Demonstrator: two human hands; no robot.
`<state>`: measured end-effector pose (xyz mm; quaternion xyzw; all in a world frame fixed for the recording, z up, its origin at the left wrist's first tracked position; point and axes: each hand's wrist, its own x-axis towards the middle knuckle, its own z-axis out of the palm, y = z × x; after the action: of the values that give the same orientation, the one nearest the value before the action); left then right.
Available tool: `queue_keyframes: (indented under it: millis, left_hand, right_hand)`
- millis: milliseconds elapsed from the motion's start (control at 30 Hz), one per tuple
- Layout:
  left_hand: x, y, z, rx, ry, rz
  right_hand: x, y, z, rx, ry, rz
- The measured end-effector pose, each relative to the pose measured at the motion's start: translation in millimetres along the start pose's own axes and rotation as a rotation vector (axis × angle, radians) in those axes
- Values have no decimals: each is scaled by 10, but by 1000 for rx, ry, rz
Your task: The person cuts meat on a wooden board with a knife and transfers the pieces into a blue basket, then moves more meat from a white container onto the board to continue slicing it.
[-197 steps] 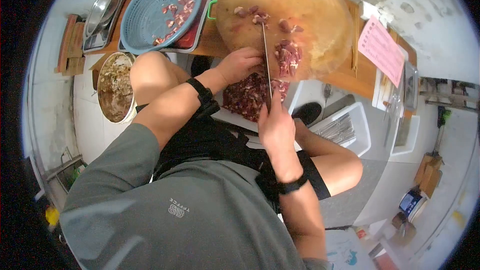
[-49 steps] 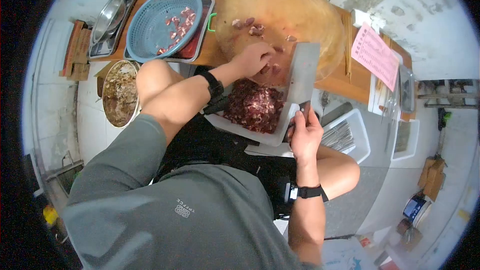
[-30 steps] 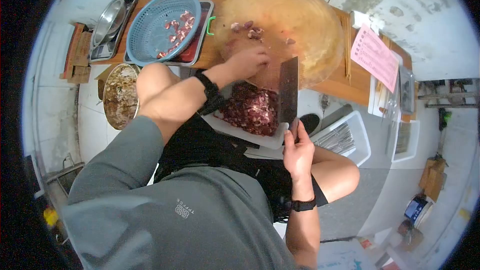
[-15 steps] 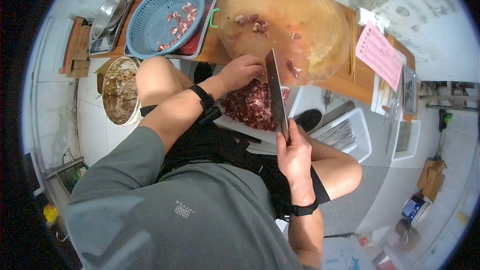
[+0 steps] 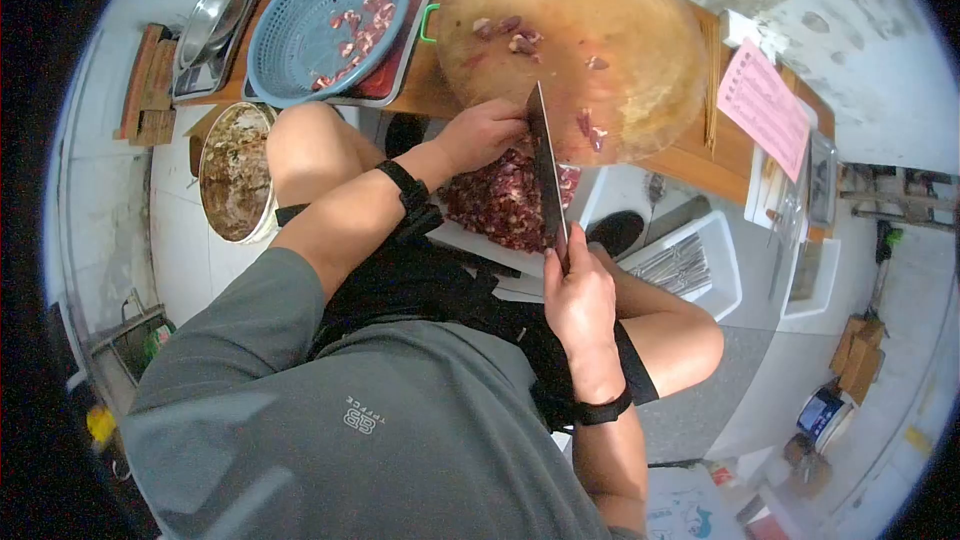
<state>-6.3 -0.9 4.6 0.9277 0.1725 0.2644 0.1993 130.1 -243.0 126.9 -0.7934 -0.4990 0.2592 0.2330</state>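
Note:
My right hand is wrapped round the handle of a long knife, whose blade points away from me to the near edge of a round wooden chopping board. Close against the blade's left side, my left hand has its fingers curled together; what they hold is hidden. Below both hands, a heap of small cut dark-red meat pieces fills a white tray. Several more meat pieces lie on the board, some at its left and others near its right front.
A blue plastic colander with meat pieces stands left on the wooden table, beside metal bowls. Skewers and a pink sheet lie right. A dirty bucket and a white bin of metal sticks flank my legs.
The view has shifted slightly. My right hand and the knife have moved a little to the left, and the left hand stays by the blade with fingers curled.

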Motion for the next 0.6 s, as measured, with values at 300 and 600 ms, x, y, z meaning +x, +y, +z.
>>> queue_keyframes:
  millis: [300,600]
  left_hand:
    - [23,-3,0,-28,-6,-7]
    - [143,83,-43,31,-132,-81]
  right_hand:
    - [528,-119,286,-23,-36,86]
    - [511,140,45,11,204,64]
